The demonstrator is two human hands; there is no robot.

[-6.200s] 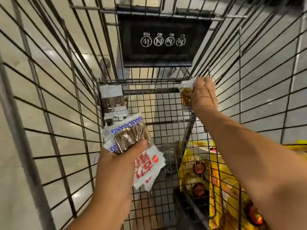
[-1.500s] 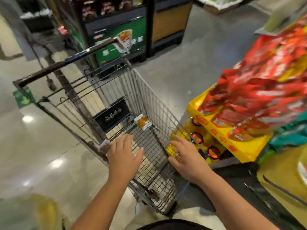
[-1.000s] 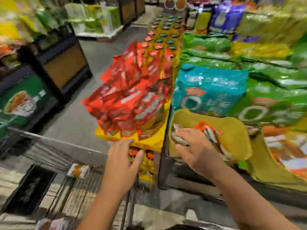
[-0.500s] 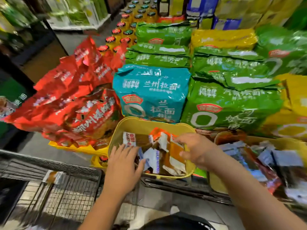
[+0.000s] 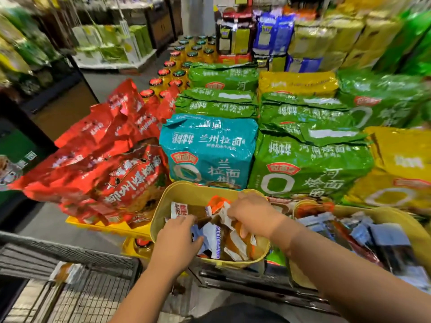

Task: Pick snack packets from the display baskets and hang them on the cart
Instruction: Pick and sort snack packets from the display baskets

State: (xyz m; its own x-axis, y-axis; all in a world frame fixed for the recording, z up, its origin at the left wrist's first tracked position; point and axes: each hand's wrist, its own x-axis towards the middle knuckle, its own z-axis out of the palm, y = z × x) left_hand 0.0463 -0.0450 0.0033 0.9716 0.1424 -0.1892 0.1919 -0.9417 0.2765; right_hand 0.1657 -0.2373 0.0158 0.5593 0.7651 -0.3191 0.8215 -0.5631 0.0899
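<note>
A supermarket aisle, blurred at its edges, with stock stacked on a low display.

Small snack packets lie in a loose, overlapping heap inside a yellow basket at the front of the display. The right hand reaches down into the heap. Its grip is curled over an orange-and-white packet with the thumb below, and it appears to pinch that packet, though the fingertips are hidden. The left hand rests on the near side of the heap. Its grip is loose, with the fingers almost straight, touching a white-and-blue wrapper without closing on it.

A second basket of darker packets sits just beside the first, to the right. Behind both baskets stand large noodle bags: teal, green, red and yellow. Jars with red lids stand further back. The wire cart is at lower left, with one packet already hanging on it.

The main risk looks to be the tangle. Lifting one packet could drag its neighbours over the rim and onto the floor. The slick wrappers may also slip from a shallow pinch on the way to the cart. A packet caught by a corner could tear, or miss the wire when hung.
</note>
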